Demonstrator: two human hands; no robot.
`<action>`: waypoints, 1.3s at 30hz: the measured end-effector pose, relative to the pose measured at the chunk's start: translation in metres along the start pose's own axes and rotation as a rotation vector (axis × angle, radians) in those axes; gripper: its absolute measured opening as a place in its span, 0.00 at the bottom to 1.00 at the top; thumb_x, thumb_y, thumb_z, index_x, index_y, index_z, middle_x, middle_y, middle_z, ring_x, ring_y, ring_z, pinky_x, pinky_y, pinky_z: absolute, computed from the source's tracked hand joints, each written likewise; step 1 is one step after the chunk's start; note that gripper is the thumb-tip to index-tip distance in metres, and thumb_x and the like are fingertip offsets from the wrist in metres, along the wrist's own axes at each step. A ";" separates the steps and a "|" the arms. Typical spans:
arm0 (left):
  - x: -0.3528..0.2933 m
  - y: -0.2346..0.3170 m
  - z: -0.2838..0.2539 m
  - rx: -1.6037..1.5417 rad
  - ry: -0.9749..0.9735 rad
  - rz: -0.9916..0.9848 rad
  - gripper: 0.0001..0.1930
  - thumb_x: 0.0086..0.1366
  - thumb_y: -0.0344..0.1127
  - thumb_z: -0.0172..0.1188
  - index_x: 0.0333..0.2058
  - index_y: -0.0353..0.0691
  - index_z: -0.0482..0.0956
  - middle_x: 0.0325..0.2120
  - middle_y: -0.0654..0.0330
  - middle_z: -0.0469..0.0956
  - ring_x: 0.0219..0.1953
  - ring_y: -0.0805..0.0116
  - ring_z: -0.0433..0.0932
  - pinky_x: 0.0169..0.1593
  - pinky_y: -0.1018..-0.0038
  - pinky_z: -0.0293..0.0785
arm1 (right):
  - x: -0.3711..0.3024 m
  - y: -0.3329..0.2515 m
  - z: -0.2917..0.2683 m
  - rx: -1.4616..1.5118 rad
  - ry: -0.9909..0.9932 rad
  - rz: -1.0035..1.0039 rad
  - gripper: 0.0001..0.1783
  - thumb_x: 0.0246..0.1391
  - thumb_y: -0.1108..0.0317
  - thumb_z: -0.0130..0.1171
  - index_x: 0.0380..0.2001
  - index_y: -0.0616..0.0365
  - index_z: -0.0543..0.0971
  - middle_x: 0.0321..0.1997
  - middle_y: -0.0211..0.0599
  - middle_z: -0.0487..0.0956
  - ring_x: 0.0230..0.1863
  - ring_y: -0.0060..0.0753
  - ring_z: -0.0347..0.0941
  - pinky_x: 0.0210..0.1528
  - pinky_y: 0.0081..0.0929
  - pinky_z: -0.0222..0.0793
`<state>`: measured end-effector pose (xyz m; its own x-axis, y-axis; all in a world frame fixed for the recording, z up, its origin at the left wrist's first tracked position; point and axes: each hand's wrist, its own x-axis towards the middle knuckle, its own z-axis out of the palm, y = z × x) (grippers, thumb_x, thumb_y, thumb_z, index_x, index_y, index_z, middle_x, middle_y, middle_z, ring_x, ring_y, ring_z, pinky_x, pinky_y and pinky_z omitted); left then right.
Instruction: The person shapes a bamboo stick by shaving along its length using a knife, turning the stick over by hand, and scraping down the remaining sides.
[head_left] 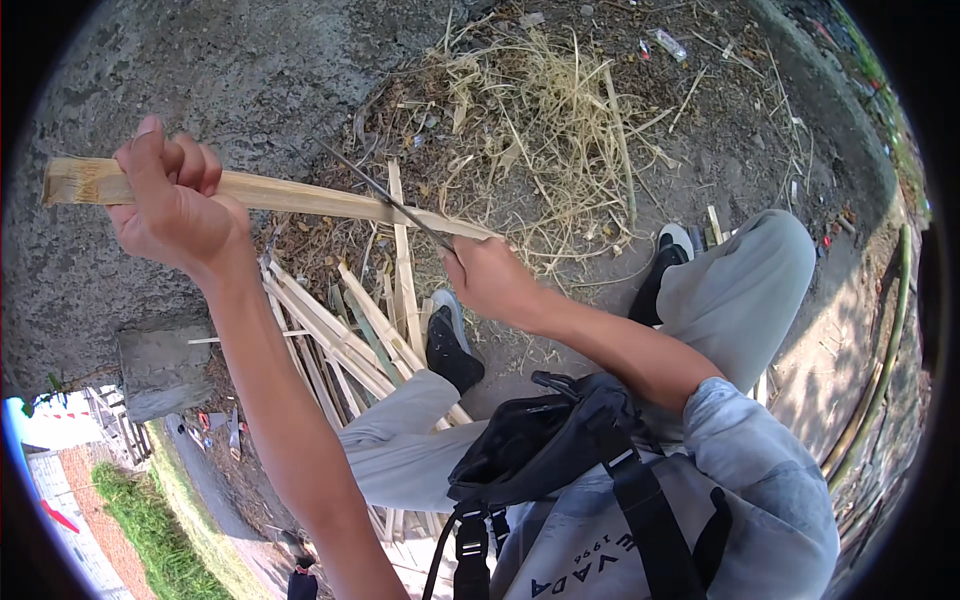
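A long pale strip of split bamboo [310, 197] slants across the upper left, its thick, frayed end sticking out past my left hand [178, 210]. The fingers of that hand are wrapped round the strip near this end. My right hand [495, 283] is closed on a knife [358, 172] with a narrow dark blade; its handle is mostly hidden in the fist. The blade points up and to the left and crosses the strip toward its far end. That far end reaches just above my right knuckles.
Curly shavings [540, 130] lie heaped on the dirt ahead. Several split strips [330, 345] are piled beside my left shoe [450, 345]. A rough concrete surface [230, 70] fills the upper left. Long poles [880, 370] lie at the right, and a black bag [530, 440] hangs at my waist.
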<state>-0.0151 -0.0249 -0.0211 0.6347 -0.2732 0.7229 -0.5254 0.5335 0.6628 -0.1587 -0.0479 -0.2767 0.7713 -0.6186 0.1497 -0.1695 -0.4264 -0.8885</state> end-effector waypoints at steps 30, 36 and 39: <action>-0.018 0.015 0.018 -0.048 -0.155 -0.012 0.20 0.58 0.22 0.58 0.14 0.47 0.58 0.10 0.72 0.52 0.11 0.83 0.47 0.15 0.81 0.42 | -0.011 -0.002 -0.009 0.050 0.020 0.078 0.12 0.53 0.70 0.51 0.29 0.72 0.77 0.18 0.58 0.75 0.23 0.62 0.74 0.30 0.47 0.73; -0.021 0.009 0.012 -0.020 -0.082 -0.050 0.22 0.57 0.22 0.59 0.13 0.49 0.57 0.10 0.73 0.52 0.10 0.84 0.46 0.15 0.81 0.39 | -0.052 0.162 0.035 -0.370 -0.114 0.303 0.12 0.50 0.71 0.50 0.25 0.70 0.78 0.17 0.57 0.74 0.24 0.61 0.76 0.31 0.44 0.75; -0.017 0.012 0.005 -0.004 -0.024 -0.036 0.23 0.57 0.22 0.59 0.13 0.50 0.56 0.10 0.73 0.51 0.10 0.84 0.46 0.14 0.81 0.39 | -0.019 0.086 0.019 -0.035 -0.189 0.336 0.13 0.52 0.70 0.50 0.28 0.74 0.77 0.18 0.60 0.74 0.25 0.64 0.75 0.31 0.48 0.74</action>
<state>-0.0356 -0.0181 -0.0248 0.6394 -0.3108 0.7032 -0.5005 0.5260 0.6876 -0.1763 -0.0608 -0.3645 0.7684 -0.5963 -0.2325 -0.4501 -0.2451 -0.8587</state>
